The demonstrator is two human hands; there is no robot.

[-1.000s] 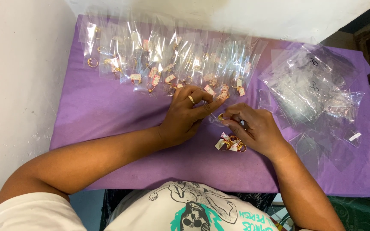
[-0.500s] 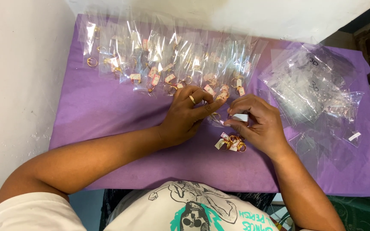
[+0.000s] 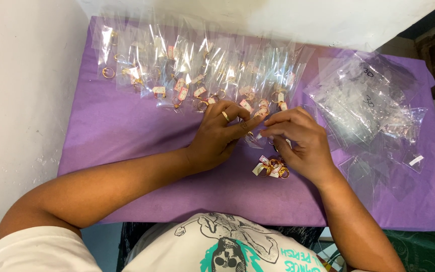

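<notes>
Both hands, left hand [image 3: 217,136] and right hand [image 3: 300,143], pinch one small clear bag [image 3: 251,138] between fingertips, several tagged rings [image 3: 272,167] heaped just beneath.

Bright even light; glare on clear bags [image 3: 212,60]; sharp focus.

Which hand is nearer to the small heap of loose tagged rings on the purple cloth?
The right. The right hand lies just beside the heap of tagged rings, its palm almost over them. The left hand sits farther off, up and to their left.
</notes>
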